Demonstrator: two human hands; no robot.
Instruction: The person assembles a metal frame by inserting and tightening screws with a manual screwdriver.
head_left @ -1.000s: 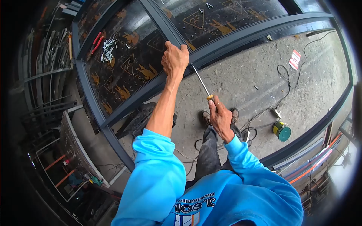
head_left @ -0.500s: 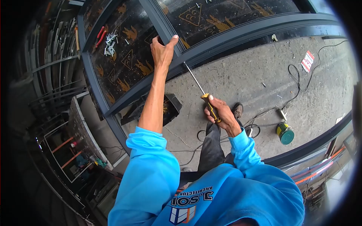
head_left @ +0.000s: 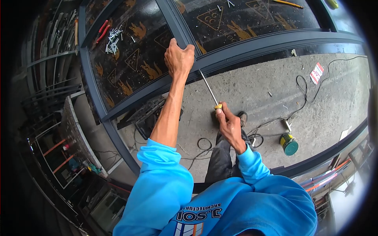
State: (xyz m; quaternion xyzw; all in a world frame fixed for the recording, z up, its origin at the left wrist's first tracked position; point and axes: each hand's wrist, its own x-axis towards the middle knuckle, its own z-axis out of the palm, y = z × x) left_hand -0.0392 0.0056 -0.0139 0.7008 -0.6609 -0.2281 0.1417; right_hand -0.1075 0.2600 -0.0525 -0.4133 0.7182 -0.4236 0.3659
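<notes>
My left hand [head_left: 179,59] grips the grey metal crossbar [head_left: 177,25] of a window-like frame, close to where it meets the long rail [head_left: 224,52]. In my right hand [head_left: 229,125] is a screwdriver [head_left: 209,89] with a yellow and dark handle, mostly covered by my fingers. Its shaft points up and away, and the tip meets the outer side of the rail just below the joint. A pile of screws [head_left: 113,41] and red-handled pliers [head_left: 103,31] lie on the dark board to the left.
A yellow pencil [head_left: 288,4] and a few screws [head_left: 230,4] lie on the board. On the concrete floor are a green-lidded tub [head_left: 290,147], a power cable [head_left: 306,94] and a red-white label [head_left: 316,73]. A black bin-like object [head_left: 147,122] stands below the frame.
My left hand has gone from spread thumb and fingers to a closer grip on the crossbar. My right hand has turned round the screwdriver handle. The whole view has shifted slightly.
</notes>
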